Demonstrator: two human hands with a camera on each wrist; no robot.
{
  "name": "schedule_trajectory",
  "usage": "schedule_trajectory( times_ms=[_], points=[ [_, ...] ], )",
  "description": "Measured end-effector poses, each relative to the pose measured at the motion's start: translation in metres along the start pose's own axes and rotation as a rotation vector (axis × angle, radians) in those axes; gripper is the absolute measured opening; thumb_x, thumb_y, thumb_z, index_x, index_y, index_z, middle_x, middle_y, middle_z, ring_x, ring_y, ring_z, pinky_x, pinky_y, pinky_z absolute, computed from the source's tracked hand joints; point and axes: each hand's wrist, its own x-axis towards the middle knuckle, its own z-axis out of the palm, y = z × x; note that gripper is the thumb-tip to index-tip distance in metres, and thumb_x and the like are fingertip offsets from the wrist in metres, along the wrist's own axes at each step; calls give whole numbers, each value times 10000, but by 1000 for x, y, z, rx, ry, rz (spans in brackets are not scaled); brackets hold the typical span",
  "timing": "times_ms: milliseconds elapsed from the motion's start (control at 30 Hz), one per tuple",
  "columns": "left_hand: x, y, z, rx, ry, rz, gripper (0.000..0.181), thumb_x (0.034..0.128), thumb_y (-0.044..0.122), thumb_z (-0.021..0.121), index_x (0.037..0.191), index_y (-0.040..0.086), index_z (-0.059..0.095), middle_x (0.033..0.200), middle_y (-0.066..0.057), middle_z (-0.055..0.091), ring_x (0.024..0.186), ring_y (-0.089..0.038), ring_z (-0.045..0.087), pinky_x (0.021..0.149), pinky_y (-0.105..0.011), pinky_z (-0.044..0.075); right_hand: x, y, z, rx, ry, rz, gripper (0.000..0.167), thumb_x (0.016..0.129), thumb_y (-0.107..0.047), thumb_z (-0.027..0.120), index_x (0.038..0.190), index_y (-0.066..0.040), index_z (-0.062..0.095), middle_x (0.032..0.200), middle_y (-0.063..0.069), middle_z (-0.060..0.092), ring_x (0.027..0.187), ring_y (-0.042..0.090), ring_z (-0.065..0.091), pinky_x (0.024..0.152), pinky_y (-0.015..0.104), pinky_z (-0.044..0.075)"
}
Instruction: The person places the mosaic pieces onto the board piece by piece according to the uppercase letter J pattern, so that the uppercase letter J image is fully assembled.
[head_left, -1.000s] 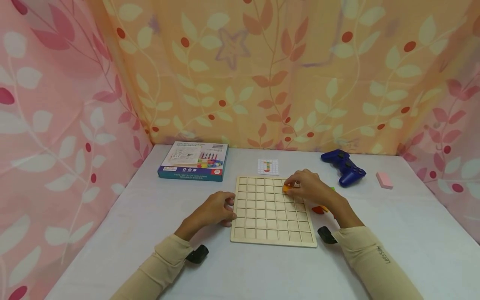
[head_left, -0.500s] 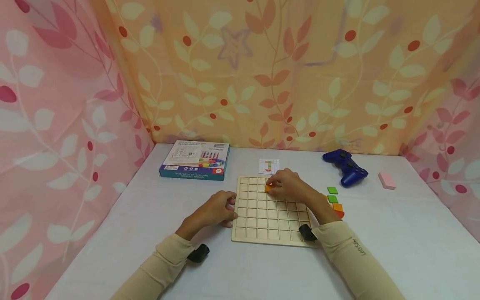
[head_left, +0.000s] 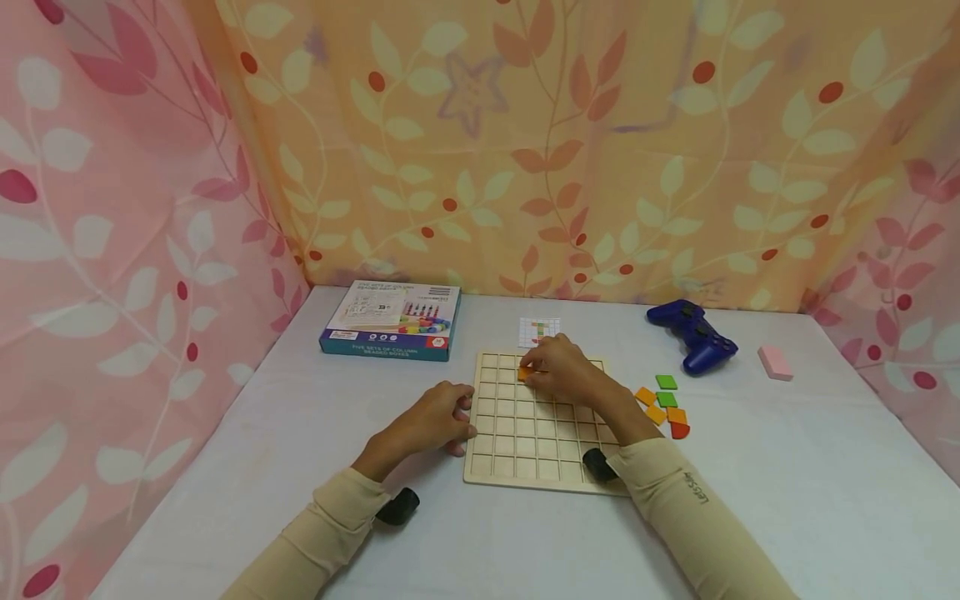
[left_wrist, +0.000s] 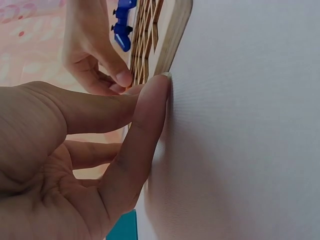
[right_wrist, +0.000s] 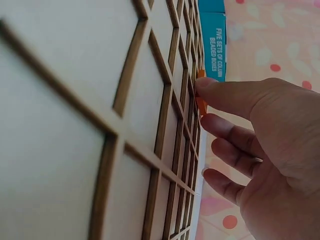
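Just now, starting on the near side, we are seeing the right sleeve (head_left: 690,508) swinging left, so the black wrist camera (head_left: 597,465) beneath it is covering the near right part of the wooden board (head_left: 504,468); a second ago it was standing clear of the right edge. The left hand (head_left: 429,417) is staying put: its fingers are curving loosely and touching the board's left edge, which we are reading as steadying it on the table (head_left: 225,467).

Farther on, the right hand (head_left: 566,372) is pinching the orange tile (head_left: 522,375), thumb and finger closing narrowly on it. That tile is now sitting over the board's far part, left of the middle, whereas the earlier frame is showing it toward the right. For the work, we are taking this shift as the tile lining up with a square, though we are not managing to tell whether it is seated.

To the right, with the forearm no longer partly hiding them, two green tiles (head_left: 667,400), three loose orange tiles (head_left: 656,415) and a red piece (head_left: 680,431) are lying near the board. Beyond it, the pattern card (head_left: 529,332) is lying partly behind the right hand. A box (head_left: 386,321) is resting far left; a blue controller (head_left: 693,335) and a pink block (head_left: 775,363) are resting far right.
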Motion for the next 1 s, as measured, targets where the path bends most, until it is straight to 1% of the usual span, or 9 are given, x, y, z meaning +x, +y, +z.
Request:
schedule_trajectory(
  times_ms=[133, 267, 400, 533, 767, 900, 1000],
  points=[
    [0, 0, 0, -3, 0, 0, 688, 907, -56, 790, 1522, -64, 481, 1153, -120, 522, 904, -208, 621, 639, -286, 654, -1, -2, -1, 12, -7, 16, 241, 936, -175, 809, 1153, -71, 807, 1105, 88, 755, 1107, 339, 571, 942, 578, 481],
    [-1, 0, 0, 1, 1, 5, 691, 904, -57, 793, 1522, -65, 483, 1155, -119, 530, 915, -207, 620, 641, -285, 655, -2, -1, -1, 49, -17, 28, 242, 930, -180, 817, 1144, -68, 816, 1119, 79, 746, 1091, 309, 581, 945, 544, 489],
    [-2, 1, -1, 1, 2, 6, 688, 903, -57, 793, 1519, -64, 486, 1154, -119, 532, 911, -206, 620, 642, -285, 655, -2, 1, -1, 100, -29, 28, 266, 926, -156, 812, 1165, -40, 805, 1137, 82, 751, 1072, 282, 624, 944, 499, 543],
    [-1, 0, 0, -5, 3, 4, 680, 905, -56, 790, 1516, -62, 489, 1161, -118, 532, 914, -209, 622, 641, -285, 655, -6, 6, -4, 146, -36, 15, 329, 922, -126, 805, 1219, 13, 767, 1118, 108, 765, 1051, 293, 667, 937, 487, 584],
    [-1, 0, 1, -9, 4, -1, 677, 912, -48, 783, 1520, -59, 485, 1183, -118, 537, 946, -218, 612, 645, -284, 656, -26, 16, -15, 167, -12, 42, 326, 958, -103, 757, 1257, 25, 742, 1108, 137, 736, 1059, 328, 630, 908, 479, 565],
    [-1, 0, 1, -9, 6, 3, 667, 920, -47, 772, 1521, -63, 483, 1187, -125, 534, 938, -219, 608, 651, -287, 658, -41, 23, -24, 158, 19, 58, 321, 981, -117, 749, 1273, 16, 737, 1131, 136, 732, 1076, 330, 611, 908, 468, 549],
    [-2, 0, 0, -11, 8, 7, 665, 923, -50, 766, 1522, -67, 479, 1185, -128, 532, 901, -215, 618, 652, -288, 658, -52, 29, -31, 138, 39, 83, 308, 991, -131, 743, 1274, -9, 745, 1142, 116, 735, 1085, 318, 597, 920, 461, 540]
  ],
)
